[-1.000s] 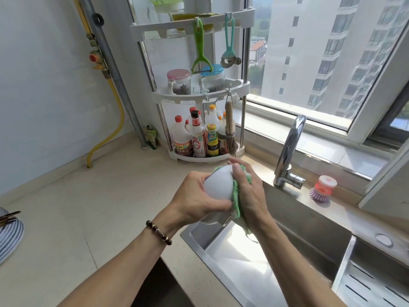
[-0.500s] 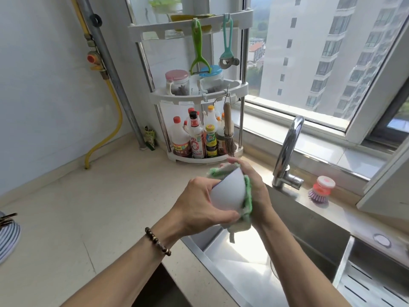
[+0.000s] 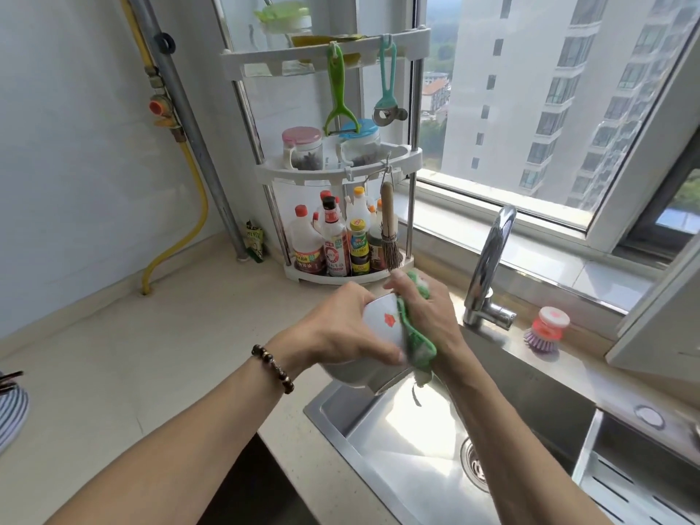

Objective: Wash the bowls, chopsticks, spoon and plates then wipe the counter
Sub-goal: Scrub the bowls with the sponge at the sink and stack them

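My left hand (image 3: 341,331) grips a white bowl (image 3: 380,320) with a small red mark, held on its side above the left end of the steel sink (image 3: 413,445). Against the bowl's open side my right hand (image 3: 428,312) holds a green dishcloth (image 3: 416,341), whose lower end hangs toward the sink. A second pale dish (image 3: 360,377) shows just under the bowl; how it is held is hidden. At the far left edge lies a striped plate (image 3: 13,414) with dark chopsticks (image 3: 9,378) on it.
A chrome faucet (image 3: 488,267) rises behind the sink, with a pink and purple dish brush (image 3: 545,329) to its right. A white corner rack (image 3: 341,172) with sauce bottles stands at the back. A beige counter (image 3: 151,354) runs left; a drain rack (image 3: 644,486) sits at right.
The bowl has turned in my left hand, so a red mark now faces me. My right hand has shifted the cloth around its rim. The view has drifted slightly.
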A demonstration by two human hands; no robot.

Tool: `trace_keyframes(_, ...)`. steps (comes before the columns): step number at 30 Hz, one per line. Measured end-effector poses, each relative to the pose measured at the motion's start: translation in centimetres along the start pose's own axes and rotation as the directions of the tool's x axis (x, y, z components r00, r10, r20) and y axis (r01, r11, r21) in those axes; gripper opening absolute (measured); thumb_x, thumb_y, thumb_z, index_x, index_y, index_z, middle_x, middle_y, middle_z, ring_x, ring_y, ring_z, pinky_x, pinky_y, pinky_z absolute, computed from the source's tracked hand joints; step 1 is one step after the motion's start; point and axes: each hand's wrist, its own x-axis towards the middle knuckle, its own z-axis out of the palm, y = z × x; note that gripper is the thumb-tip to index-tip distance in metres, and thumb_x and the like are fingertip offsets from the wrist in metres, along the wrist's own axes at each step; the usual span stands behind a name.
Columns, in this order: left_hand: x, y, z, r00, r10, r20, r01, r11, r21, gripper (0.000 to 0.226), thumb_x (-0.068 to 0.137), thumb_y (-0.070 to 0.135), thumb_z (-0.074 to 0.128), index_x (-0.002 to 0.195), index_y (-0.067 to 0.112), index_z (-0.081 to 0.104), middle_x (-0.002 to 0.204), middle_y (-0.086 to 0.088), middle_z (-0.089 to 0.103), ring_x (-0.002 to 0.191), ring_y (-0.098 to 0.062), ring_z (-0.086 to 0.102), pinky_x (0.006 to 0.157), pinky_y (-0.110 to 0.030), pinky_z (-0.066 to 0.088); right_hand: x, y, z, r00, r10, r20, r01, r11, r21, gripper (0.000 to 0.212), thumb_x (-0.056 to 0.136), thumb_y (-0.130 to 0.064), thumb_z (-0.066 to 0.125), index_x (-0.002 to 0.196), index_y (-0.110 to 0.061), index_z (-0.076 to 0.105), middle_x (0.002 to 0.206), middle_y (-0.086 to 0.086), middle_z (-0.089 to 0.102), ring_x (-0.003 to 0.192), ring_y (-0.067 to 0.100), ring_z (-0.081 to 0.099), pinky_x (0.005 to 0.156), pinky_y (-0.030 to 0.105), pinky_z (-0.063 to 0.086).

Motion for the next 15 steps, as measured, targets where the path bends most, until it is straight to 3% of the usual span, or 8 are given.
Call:
trace_keyframes(2,0.1,-0.4,0.6,0.998,0.018,-0.059,-0.013,0.996,0.084,0.026,0.065,0.008,0.089,0.081,0.017,0.070,0.082,0.001,0.072,0.077,-0.015,0.071,0.066,-0.023,0.058,-1.0,0.6,1.0,0.996,-0.086,0.033,0.090,0.987,-0.133,0.027,0.095,-0.044,0.058,0.097,-0.019,0.067,0.092,0.004,0.070,0.081,0.016,0.068,0.074,0.034,0.056)
trace_keyframes(4,-0.2,-0.5,1.6,0.993,0.058,-0.103,-0.047,0.994,0.103,0.022,0.065,0.004,0.087,0.080,0.011,0.073,0.077,0.001,0.072,0.070,-0.015,0.071,0.059,-0.020,0.055,-1.3,1.7,1.1,0.997,-0.074,-0.001,0.073,0.995,-0.074,0.031,0.088,-0.048,0.057,0.103,-0.024,0.070,0.097,0.002,0.073,0.090,0.021,0.069,0.081,0.036,0.056)
trace_keyframes(5,-0.4,-0.6,2.0,0.991,0.092,-0.099,-0.085,0.993,0.081,0.020,0.066,0.003,0.086,0.081,0.008,0.073,0.076,0.001,0.072,0.068,-0.015,0.071,0.057,-0.021,0.055,-1.0,1.6,0.6,1.000,0.020,-0.014,-0.019,0.998,0.067,0.034,0.086,-0.046,0.059,0.102,-0.019,0.071,0.096,0.005,0.074,0.088,0.025,0.070,0.079,0.039,0.056)
trace_keyframes(7,-0.8,-0.7,2.4,0.986,0.140,-0.089,-0.138,0.990,0.028,0.021,0.069,0.006,0.087,0.084,0.003,0.072,0.079,-0.003,0.072,0.068,-0.018,0.073,0.059,-0.029,0.060,-0.2,1.8,-0.4,0.963,0.257,0.078,-0.265,0.865,0.427,0.041,0.078,-0.045,0.068,0.100,-0.011,0.071,0.095,0.011,0.074,0.081,0.029,0.068,0.074,0.040,0.055)
trace_keyframes(8,-0.9,-0.7,2.3,0.986,0.142,-0.089,-0.141,0.990,0.010,0.023,0.069,0.008,0.088,0.085,0.003,0.072,0.081,-0.006,0.073,0.069,-0.021,0.073,0.061,-0.033,0.062,0.0,2.0,-0.7,0.945,0.313,0.098,-0.319,0.809,0.494,0.041,0.078,-0.044,0.070,0.101,-0.010,0.070,0.097,0.013,0.074,0.080,0.029,0.068,0.073,0.040,0.055)
trace_keyframes(12,-0.3,-1.4,1.9,0.979,0.133,-0.154,-0.124,0.990,0.068,0.019,0.065,0.006,0.085,0.072,0.013,0.069,0.071,-0.003,0.070,0.061,-0.017,0.068,0.055,-0.031,0.057,-1.5,2.2,0.4,0.994,0.093,-0.066,-0.077,0.974,0.212,0.025,0.101,-0.036,0.056,0.117,-0.021,0.067,0.106,0.016,0.069,0.083,0.024,0.067,0.063,0.031,0.057)
trace_keyframes(13,-0.3,-1.6,2.2,0.975,0.150,-0.162,-0.134,0.985,0.107,0.017,0.064,0.007,0.082,0.067,0.014,0.067,0.066,-0.002,0.068,0.057,-0.016,0.065,0.053,-0.032,0.055,-1.8,2.5,0.6,0.993,0.087,-0.085,-0.067,0.974,0.215,0.025,0.104,-0.033,0.052,0.120,-0.021,0.066,0.105,0.016,0.068,0.080,0.022,0.066,0.061,0.028,0.056)
trace_keyframes(15,-0.4,-1.8,3.0,0.971,0.201,-0.133,-0.181,0.972,0.148,0.014,0.068,0.011,0.082,0.070,0.011,0.068,0.067,-0.001,0.069,0.059,-0.017,0.067,0.054,-0.036,0.057,-1.5,2.7,0.5,0.977,0.200,-0.077,-0.157,0.913,0.377,0.030,0.105,-0.037,0.047,0.114,-0.020,0.071,0.101,0.016,0.072,0.080,0.024,0.068,0.068,0.037,0.057)
